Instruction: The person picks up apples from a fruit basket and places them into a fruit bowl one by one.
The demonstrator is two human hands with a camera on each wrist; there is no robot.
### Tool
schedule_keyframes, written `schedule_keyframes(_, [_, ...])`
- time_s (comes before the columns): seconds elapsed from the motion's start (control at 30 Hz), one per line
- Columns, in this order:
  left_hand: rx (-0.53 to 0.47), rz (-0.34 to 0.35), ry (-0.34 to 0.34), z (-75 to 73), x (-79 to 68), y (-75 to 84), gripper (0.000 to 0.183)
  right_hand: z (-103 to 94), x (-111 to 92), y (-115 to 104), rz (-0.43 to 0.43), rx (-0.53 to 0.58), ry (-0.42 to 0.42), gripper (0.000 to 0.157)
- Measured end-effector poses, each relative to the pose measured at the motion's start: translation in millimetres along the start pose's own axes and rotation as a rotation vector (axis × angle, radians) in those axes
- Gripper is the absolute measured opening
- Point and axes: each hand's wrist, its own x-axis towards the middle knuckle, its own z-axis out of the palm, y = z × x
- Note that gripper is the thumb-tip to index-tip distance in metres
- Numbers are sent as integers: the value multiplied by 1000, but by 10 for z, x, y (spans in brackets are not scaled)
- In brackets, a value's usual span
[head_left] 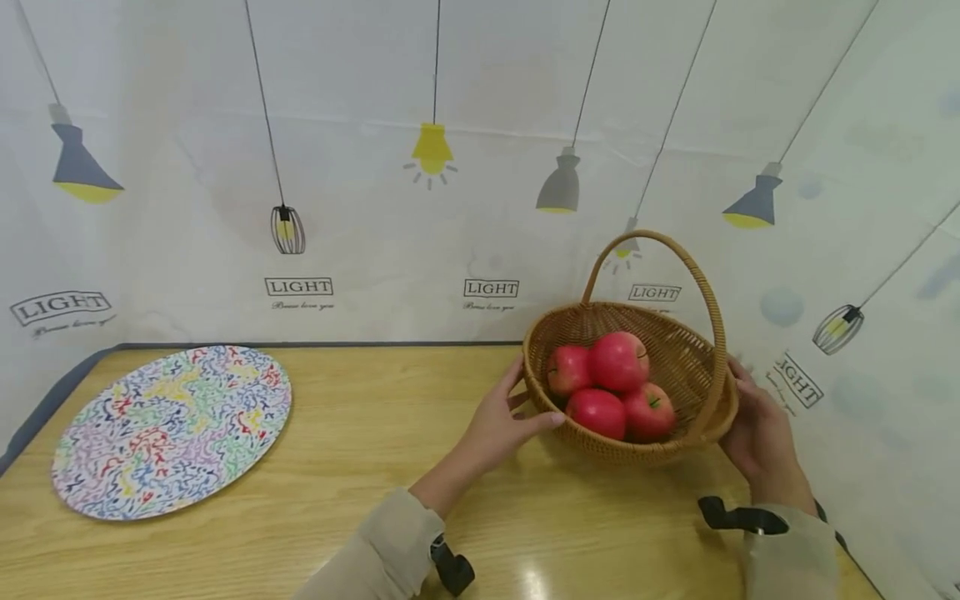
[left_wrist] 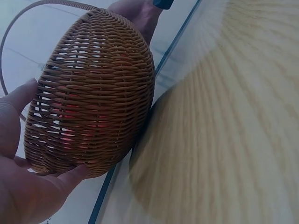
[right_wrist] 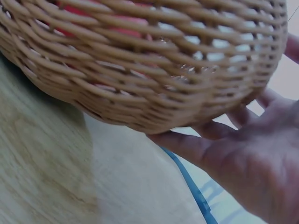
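A brown wicker basket (head_left: 678, 350) with a tall arched handle holds several red apples (head_left: 618, 362). My left hand (head_left: 498, 425) grips its left end, thumb at the front rim and fingers behind. At the opposite end, my right hand (head_left: 765, 437) holds the basket, its fingers partly hidden behind the weave. The right wrist view has those fingers along the basket's lower side (right_wrist: 140, 93). Red shows through the gaps of the weave (left_wrist: 93, 93) in the left wrist view, and the basket's underside is close over the wooden table (head_left: 375, 467).
On the left of the table lies an oval board (head_left: 172, 433) with a colourful squiggle pattern. A pale wall covering (head_left: 360, 192) printed with lamps rises behind the table's dark back edge and along the right side.
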Motion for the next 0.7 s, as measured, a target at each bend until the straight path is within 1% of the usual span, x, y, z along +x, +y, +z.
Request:
schedule_keyframes(0.07, [-6,-6,20,-20,-10,8,98,-10,-10,21,-6,-11,-41,52])
schedule_keyframes(0.17, [-22,-3,48,-48,-9,22,98,-7,4,41,-26,-56,-72,54])
schedule_keyframes(0.33, [-29,-1,59,-88,26,45,99,30,38,50,-27,-90,-47,55])
schedule_keyframes(0.43, [-7,-10,69,-127,33,54,97,66,52,60,-19,-70,-46,56])
schedule_keyframes(0.53, [9,-21,80,-175,35,58,99,97,76,79,-35,-32,-77,57])
schedule_keyframes(0.63, [-40,-40,83,-218,52,34,100,134,111,105,-53,11,-115,57])
schedule_keyframes(0.7, [-71,-57,98,-246,57,12,99,162,137,135,-55,26,-137,57])
